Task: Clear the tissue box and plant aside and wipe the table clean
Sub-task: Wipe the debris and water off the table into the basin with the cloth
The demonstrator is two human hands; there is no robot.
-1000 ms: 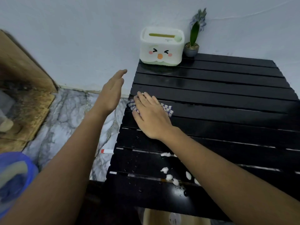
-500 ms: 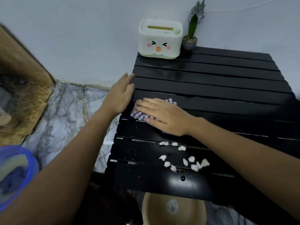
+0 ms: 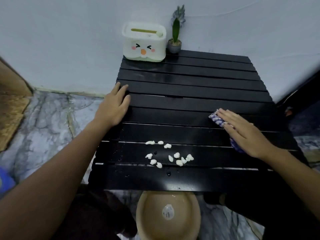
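A black slatted table [image 3: 190, 87] fills the middle of the view. The white tissue box [image 3: 144, 42] with a cartoon face stands at its far left corner, and a small potted plant [image 3: 174, 44] stands right beside it against the wall. My right hand [image 3: 242, 130] lies flat on a blue checked cloth [image 3: 216, 119] near the table's right edge. My left hand [image 3: 114, 106] rests flat on the table's left edge, fingers apart, holding nothing. Several white crumbs [image 3: 169, 155] and water drops lie on the near slats.
A beige basin [image 3: 168, 215] sits on the marble floor under the table's near edge. A blue tub [image 3: 5, 179] shows at the far left edge. A wooden board [image 3: 10, 101] leans at the left wall. The white wall runs close behind the table.
My right hand has slid the cloth from the table's left side across to its right edge. My left hand has come down onto the table's left edge. The view has tilted down.
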